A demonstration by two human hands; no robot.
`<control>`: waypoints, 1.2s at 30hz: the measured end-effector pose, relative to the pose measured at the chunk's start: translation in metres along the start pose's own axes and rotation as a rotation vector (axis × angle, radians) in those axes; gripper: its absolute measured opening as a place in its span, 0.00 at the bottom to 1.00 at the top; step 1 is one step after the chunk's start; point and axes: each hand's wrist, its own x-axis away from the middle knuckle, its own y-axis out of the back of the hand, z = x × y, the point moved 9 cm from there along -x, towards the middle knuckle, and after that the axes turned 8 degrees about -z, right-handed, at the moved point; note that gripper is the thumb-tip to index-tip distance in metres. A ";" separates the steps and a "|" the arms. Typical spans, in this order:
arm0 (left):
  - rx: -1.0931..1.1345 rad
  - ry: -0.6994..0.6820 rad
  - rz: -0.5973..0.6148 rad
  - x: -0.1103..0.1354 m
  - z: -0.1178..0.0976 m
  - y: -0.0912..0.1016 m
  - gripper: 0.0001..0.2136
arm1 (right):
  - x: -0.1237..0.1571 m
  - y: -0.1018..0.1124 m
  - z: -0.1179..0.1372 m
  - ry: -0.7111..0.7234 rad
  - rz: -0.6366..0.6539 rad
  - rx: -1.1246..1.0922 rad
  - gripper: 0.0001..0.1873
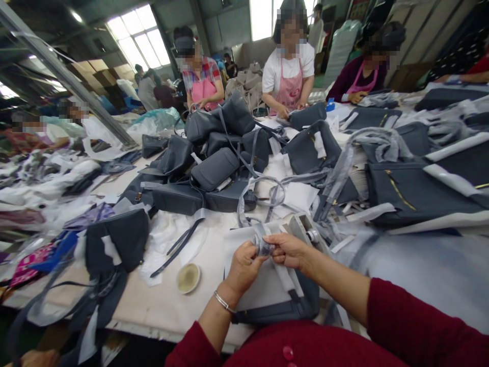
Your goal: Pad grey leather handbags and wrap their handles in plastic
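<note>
Strap (263, 246), plastic-wrapped, pinched by left hand (243, 264) and right hand (287, 250), both curled nearly closed.

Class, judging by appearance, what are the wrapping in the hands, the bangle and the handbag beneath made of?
Wrapping: probably plastic film, translucent, glossy and crinkled.
Bangle: likely metal, silvery with bright highlights.
Handbag: leather or imitation leather; its smooth, low-sheen surface leaves that open.

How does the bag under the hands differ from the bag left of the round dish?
A pale sheet covers most of the bag under the hands; the left bag shows mostly dark surface, with a small white strip. The left hand and right hand hold a wrapped piece over the first; neither touches the left bag. Both show dark blue-grey.
</note>
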 end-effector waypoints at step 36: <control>0.160 0.681 0.107 0.018 0.071 -0.042 0.20 | -0.024 0.003 0.010 0.096 -0.038 0.225 0.22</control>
